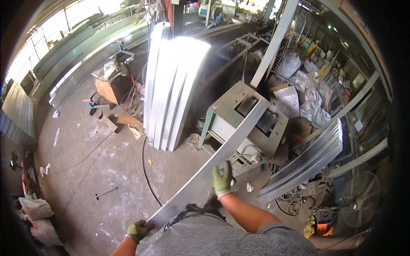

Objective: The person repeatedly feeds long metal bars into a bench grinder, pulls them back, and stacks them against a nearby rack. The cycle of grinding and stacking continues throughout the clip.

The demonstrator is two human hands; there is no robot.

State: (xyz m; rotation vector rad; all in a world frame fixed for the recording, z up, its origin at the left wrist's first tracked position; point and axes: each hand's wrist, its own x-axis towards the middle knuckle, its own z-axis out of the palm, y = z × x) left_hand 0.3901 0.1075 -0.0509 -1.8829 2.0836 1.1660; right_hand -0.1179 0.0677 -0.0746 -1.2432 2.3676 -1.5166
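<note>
Head view: at the lower edge, the left grip (139, 229), in a green glove, is closed on the near end of a long, flat metal strip (192, 187). The right grip (222, 179), gloved likewise, stands open at the strip's lower edge, thumb and fingers apart; firm contact there cannot be confirmed. The strip runs diagonally from just before the person's waist up to the right, its long edges straight and exposed. Its far end overlaps, in this view, the top of a green-grey machine (227, 94) with dark rollers; whether it touches cannot be told.

Left of the strip, the concrete floor (77, 168) offers the widest open room, crossed by a dark hose (146, 174) that reaches the strip's upper edge. A thin T-shaped tool (106, 193) lies on that floor, well apart from the strip. White sacks (37, 208) border the area at far left.

On the right, room is tighter: ribbed metal profiles (305, 158) lie slantwise, with a round fan (361, 199) beyond their lower side.

Farther out, tall bright panels (177, 94) stand upright left of the machine, a narrow gap between. A cardboard box (106, 90) sits left of them. Silvery sheeting (314, 96) is heaped behind the machine's right side.
</note>
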